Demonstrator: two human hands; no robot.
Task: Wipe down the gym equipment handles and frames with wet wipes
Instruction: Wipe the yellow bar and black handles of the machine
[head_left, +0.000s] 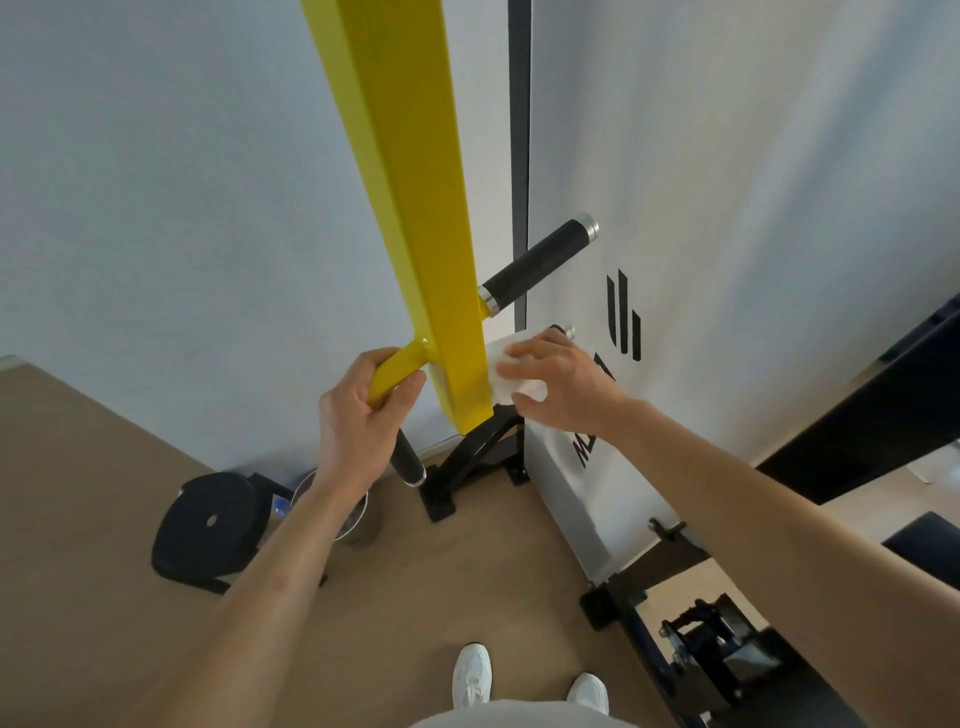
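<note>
Wet wipe (511, 371) is sitting bunched against the right face of the yellow beam (410, 208), right at its lower end, just below the black foam handle (537, 265). The right hand (558, 384) is pressing it there, fingers lying over the white wad, thumb tucking under it. The left hand (358, 415) is wrapping round the yellow stub (397, 366) jutting from the beam's left side, fingers curling over the top. Down on the wooden floor (104, 519), a black weight plate (208, 525) is lying near the black base (467, 457).
</note>
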